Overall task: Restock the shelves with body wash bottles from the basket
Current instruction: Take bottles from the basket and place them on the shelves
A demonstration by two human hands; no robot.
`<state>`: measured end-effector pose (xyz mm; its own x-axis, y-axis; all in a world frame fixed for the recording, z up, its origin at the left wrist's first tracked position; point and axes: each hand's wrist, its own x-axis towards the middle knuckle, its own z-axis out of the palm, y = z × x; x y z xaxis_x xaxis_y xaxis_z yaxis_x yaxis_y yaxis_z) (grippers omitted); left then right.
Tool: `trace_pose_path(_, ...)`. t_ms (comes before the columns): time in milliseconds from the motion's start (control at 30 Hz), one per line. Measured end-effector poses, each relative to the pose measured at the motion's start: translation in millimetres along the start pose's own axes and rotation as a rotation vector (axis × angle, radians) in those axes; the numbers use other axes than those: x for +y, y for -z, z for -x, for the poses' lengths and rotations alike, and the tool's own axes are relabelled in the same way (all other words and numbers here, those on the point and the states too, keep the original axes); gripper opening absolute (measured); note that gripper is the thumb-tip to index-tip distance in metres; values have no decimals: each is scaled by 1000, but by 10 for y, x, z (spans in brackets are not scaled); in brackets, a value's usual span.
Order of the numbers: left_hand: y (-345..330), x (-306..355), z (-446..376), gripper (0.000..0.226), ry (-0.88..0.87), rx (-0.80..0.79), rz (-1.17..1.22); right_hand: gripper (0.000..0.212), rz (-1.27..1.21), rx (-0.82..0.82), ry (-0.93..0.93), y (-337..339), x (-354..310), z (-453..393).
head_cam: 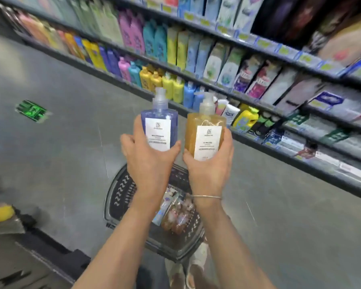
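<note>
While I've got both bottles up over the basket, step: carry from basket to shelf; neither of this pair is placed yet.
Left hand (148, 157): wrapped round the lower body of the clear square pump bottle of blue-violet liquid (159, 122). Thumb is on one side and fingers (138, 126) curl round the other. Bottle is upright, white label facing me.
Right hand (211, 163): same closed grip on the clear square pump bottle of amber liquid (204, 132), upright, label facing me. Thin metal bracelet (206, 197) at the wrist.
Bottle position: side by side in the air with a narrow gap between them. Both are above the basket and well apart from any shelf.
Basket: dark plastic shopping basket (121, 190) on the grey floor (61, 142), directly under my forearms. More wrapped bottles (175, 217) lie in it, so I judge the restock partway at best.
Shelves: dark metal shelving (258, 142) ahead and to my right, packed with coloured bottles and refill pouches. The view is blurred, so I can't pick out a gap or a matching product.
Next move: find the right facing, reach forward-right and seat one bottle upright with its label outward before letting go. Both hands are full, so they go one at a time.
Risk: the tall pump tops could clip the shelf above or knock neighbouring stock.
</note>
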<state>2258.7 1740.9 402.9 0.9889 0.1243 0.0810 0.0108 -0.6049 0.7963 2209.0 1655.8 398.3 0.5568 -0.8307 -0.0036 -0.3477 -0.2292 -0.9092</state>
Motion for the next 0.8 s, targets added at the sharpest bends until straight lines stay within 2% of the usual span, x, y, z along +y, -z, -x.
trace_pose_path(200,519,1242,14,96,-157,64,92,91,-60,171,177,778,-1054,-204)
trace_pose_path(367,742,2093,152,101,-270,85,129,93,-80,247,240,1412,-1615,-298)
trace_pose_path(600,691,3065,456,99,-404,109,193,94,-123,337,291,2343,-1957,-659)
trace_pose_path(800,269,3855,777,98,-482,146,256,96,-120,392,335,3125,-1946,-1209)
